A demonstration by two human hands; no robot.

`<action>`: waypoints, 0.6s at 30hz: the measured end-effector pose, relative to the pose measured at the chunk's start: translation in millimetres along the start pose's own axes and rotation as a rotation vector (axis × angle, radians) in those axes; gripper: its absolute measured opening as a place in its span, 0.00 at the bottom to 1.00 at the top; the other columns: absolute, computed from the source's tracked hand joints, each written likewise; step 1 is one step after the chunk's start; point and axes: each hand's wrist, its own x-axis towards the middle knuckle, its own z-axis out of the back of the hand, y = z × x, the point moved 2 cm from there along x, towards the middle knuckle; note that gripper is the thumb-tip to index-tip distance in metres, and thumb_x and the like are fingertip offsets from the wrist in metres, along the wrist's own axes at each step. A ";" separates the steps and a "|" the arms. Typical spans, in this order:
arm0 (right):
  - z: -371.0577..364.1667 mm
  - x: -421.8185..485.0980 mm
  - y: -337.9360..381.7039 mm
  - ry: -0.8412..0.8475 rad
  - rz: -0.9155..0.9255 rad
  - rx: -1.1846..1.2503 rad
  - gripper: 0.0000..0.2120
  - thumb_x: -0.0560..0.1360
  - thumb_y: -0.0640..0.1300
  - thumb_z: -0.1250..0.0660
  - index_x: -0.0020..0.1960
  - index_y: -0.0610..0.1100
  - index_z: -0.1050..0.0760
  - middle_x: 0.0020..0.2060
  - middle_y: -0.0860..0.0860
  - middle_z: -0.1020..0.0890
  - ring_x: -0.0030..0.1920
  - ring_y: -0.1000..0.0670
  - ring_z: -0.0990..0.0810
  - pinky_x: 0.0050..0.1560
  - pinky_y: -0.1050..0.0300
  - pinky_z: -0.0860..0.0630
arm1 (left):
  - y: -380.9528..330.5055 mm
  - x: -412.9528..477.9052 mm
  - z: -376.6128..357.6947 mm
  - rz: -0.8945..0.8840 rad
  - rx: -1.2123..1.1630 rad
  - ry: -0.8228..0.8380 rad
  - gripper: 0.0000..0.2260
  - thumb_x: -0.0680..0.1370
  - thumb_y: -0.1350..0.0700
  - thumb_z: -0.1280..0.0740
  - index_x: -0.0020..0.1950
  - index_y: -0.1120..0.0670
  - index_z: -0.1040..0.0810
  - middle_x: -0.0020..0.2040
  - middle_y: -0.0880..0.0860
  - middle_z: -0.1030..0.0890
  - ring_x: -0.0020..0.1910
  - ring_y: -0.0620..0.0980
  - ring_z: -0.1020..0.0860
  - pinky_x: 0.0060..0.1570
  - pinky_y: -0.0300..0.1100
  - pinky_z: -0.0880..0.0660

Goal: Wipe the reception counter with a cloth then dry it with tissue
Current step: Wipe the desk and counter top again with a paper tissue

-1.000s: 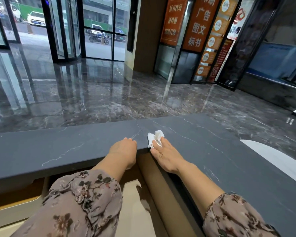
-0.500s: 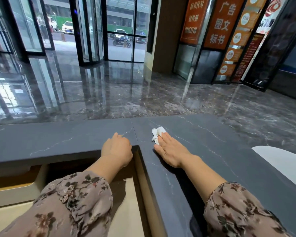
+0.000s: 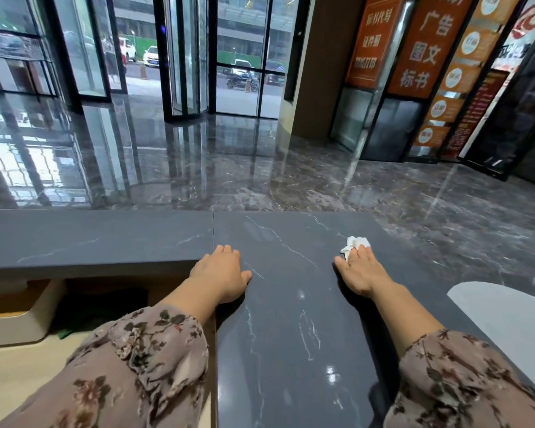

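One tissue (image 3: 356,243) part-hidden under right hand (image 3: 361,274), left hand (image 3: 220,277) on counter (image 3: 291,350)

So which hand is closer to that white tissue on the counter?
Right. The right hand presses the tissue under its fingertips; the left hand rests on the counter, apart from it, off to its left.

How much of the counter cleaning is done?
Wiping looks done: no cloth is in view. Drying is in hand: the right hand presses a tissue flat on the counter, while the left hand rests near its inner corner. Probably left to do: the faint streaks beyond the left hand, and the rest of the top.
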 end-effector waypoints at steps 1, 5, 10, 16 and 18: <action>-1.1 2.9 4.5 0.006 0.000 0.003 0.32 0.80 0.57 0.58 0.76 0.37 0.48 0.77 0.40 0.50 0.77 0.44 0.56 0.75 0.49 0.55 | 0.4 1.5 0.9 0.006 0.008 0.014 0.22 0.81 0.45 0.44 0.69 0.57 0.34 0.66 0.56 0.32 0.66 0.56 0.32 0.65 0.48 0.35; -3.6 9.5 37.4 0.026 0.073 0.037 0.30 0.78 0.56 0.58 0.74 0.40 0.44 0.72 0.41 0.43 0.74 0.43 0.48 0.74 0.44 0.48 | 0.2 8.4 2.8 0.023 0.038 0.038 0.21 0.80 0.44 0.42 0.67 0.57 0.30 0.66 0.57 0.29 0.66 0.57 0.31 0.63 0.49 0.33; -13.0 0.1 125.6 0.094 0.335 0.045 0.31 0.77 0.58 0.60 0.72 0.43 0.39 0.73 0.42 0.41 0.74 0.44 0.47 0.73 0.43 0.45 | 1.0 12.2 2.2 0.030 0.059 0.044 0.21 0.80 0.43 0.41 0.66 0.56 0.29 0.65 0.57 0.28 0.65 0.56 0.30 0.63 0.49 0.33; -11.9 -8.5 143.8 0.057 0.495 0.052 0.23 0.82 0.52 0.56 0.71 0.43 0.39 0.72 0.43 0.40 0.74 0.45 0.45 0.72 0.46 0.43 | 1.3 14.7 1.2 0.048 0.074 0.060 0.21 0.80 0.42 0.42 0.66 0.55 0.28 0.65 0.56 0.27 0.64 0.56 0.29 0.65 0.51 0.34; -9.4 -1.9 128.0 0.033 0.486 0.011 0.26 0.82 0.54 0.58 0.76 0.43 0.46 0.76 0.44 0.44 0.76 0.48 0.48 0.74 0.48 0.47 | 2.1 14.2 2.0 0.057 0.073 0.066 0.22 0.79 0.42 0.41 0.66 0.55 0.28 0.68 0.55 0.28 0.65 0.56 0.29 0.66 0.50 0.35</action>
